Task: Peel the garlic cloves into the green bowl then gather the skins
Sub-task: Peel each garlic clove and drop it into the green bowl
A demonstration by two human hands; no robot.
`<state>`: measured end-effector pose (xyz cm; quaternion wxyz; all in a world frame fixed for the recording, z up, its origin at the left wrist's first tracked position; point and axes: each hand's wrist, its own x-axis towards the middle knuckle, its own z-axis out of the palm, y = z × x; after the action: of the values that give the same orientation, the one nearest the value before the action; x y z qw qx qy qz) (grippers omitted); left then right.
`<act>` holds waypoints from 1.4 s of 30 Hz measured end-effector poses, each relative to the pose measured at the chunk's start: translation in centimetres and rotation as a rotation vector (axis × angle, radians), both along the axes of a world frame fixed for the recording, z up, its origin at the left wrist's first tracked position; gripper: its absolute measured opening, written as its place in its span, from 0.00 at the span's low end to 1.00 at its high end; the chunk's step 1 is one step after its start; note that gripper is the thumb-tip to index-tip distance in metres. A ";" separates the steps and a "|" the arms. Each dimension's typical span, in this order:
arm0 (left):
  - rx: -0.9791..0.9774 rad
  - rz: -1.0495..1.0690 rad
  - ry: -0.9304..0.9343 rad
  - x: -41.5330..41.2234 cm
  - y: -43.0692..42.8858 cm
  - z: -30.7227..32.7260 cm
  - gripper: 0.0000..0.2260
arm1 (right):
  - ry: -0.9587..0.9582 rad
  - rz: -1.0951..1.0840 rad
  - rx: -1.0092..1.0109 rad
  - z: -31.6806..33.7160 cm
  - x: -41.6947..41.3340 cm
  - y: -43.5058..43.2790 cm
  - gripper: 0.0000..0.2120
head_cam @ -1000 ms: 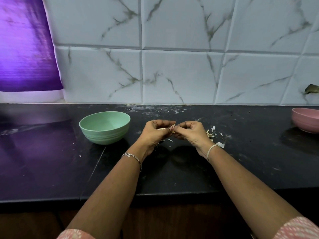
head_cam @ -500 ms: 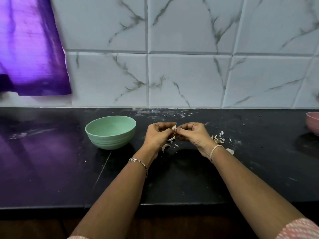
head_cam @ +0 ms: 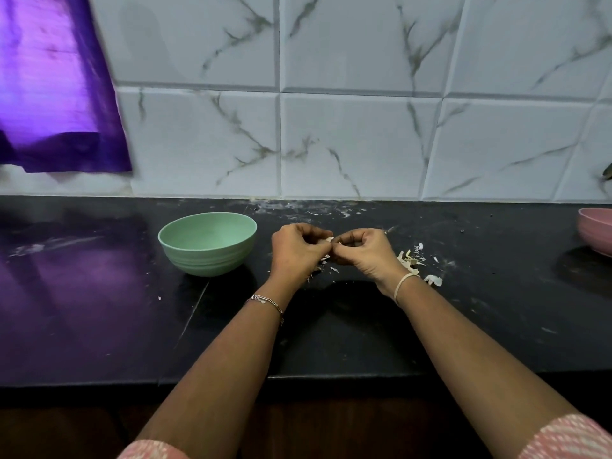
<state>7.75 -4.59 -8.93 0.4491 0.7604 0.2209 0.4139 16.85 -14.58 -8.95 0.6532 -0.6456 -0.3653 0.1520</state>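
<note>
On the black bench [head_cam: 496, 309], just right of the green bowl [head_cam: 207, 241], my left hand [head_cam: 298, 250] and right hand [head_cam: 364, 251] met fingertip to fingertip. The fingers [head_cam: 314, 230] of both were curled tight, pinching a garlic clove [head_cam: 329, 240]; only a pale sliver of it showed between them. The green bowl's floor lay hidden behind its near rim. A pink bowl [head_cam: 596, 233] was cut off at the right edge, its contents unseen. Loose skins [head_cam: 410, 258] lay just beside my right wrist.
</note>
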 end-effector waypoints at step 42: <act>-0.119 -0.078 -0.084 0.6 0.4 -0.4 0.08 | 0.128 0.071 0.213 0.3 0.2 0.1 0.06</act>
<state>8.34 -4.23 -9.29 0.5179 0.7225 0.1965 0.4137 17.08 -14.48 -8.67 0.7341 -0.5484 -0.3597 0.1760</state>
